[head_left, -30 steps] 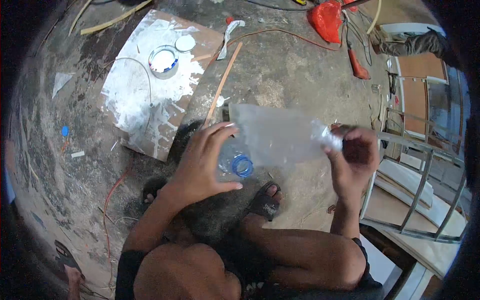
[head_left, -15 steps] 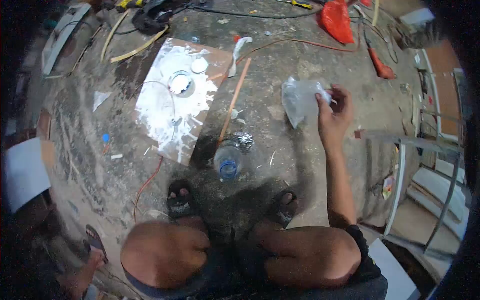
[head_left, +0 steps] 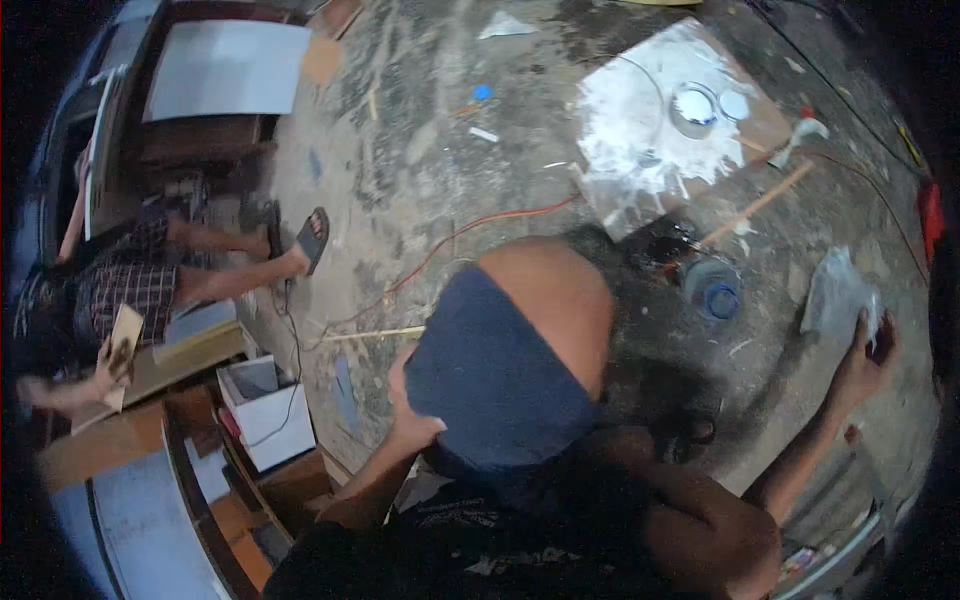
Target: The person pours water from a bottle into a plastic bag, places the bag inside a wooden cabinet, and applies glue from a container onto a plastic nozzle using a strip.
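My right hand (head_left: 866, 362) pinches the edge of a clear plastic bag (head_left: 838, 298) at the right, above the floor. Against the side of my bent knee, covered by dark cloth, lies my left hand (head_left: 408, 408); its thumb is spread and the other fingers are partly hidden, with no object seen in it. A clear plastic bottle (head_left: 712, 288) with a blue-rimmed mouth is left of the bag. Beyond it a board (head_left: 625, 205) smeared with white paint carries a container of white paint (head_left: 693, 107) and a round white lid (head_left: 733, 106).
A thin wooden stick (head_left: 757, 205) lies near the bottle. An orange cord (head_left: 470, 225) crosses the floor. At the left another person's hand (head_left: 112, 375) holds a flat pale piece. Below are a white box (head_left: 272, 425) and wooden furniture parts (head_left: 180, 500).
The view has swung left, bringing the other person and the boxes into sight. My left hand now shows at my knee. My right hand still holds the plastic bag.
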### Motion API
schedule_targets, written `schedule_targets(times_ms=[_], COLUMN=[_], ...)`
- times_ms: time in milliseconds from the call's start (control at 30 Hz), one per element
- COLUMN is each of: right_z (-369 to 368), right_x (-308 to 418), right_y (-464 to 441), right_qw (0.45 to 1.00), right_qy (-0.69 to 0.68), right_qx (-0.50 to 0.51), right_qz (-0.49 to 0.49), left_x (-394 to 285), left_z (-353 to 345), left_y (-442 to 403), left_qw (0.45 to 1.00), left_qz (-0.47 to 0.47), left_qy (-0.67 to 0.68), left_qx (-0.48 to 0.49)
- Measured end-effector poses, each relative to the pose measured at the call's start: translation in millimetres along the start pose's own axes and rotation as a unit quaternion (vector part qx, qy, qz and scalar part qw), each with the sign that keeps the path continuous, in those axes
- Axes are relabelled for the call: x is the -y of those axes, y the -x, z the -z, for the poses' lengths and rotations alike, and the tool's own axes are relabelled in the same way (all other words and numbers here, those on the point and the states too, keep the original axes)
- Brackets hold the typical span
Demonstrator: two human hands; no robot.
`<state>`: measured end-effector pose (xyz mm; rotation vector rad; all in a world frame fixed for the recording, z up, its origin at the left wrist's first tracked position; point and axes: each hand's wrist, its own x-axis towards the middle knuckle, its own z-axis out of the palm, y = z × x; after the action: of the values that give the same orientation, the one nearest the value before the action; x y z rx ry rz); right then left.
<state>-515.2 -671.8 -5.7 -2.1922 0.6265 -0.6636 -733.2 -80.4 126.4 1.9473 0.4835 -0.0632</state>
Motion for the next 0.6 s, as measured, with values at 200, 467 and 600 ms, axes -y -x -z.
schedule_targets(times_ms=[200, 467, 600], right_z=[-5.3, 14.0, 23.9], right_x=[-11.0, -17.2, -2.2], right_y=[-3.0, -3.1, -1.9], right_qw=[0.999, 0.997, 0.997], right_qy=[-0.033, -0.045, -0.004], right_qx=[0.027, 0.065, 0.079], right_qz=[-0.012, -0.008, -0.006], left_x=[1.2, -132.7, -219.4], left_z=[20.0, 179.4, 216.0], left_y=[-27.7, -158.4, -146.1], left_qw=[0.990, 0.992, 0.999], left_qz=[-0.015, 0.070, 0.006], left_qy=[-0.071, 0.026, -0.001], left_qx=[0.122, 0.098, 0.046])
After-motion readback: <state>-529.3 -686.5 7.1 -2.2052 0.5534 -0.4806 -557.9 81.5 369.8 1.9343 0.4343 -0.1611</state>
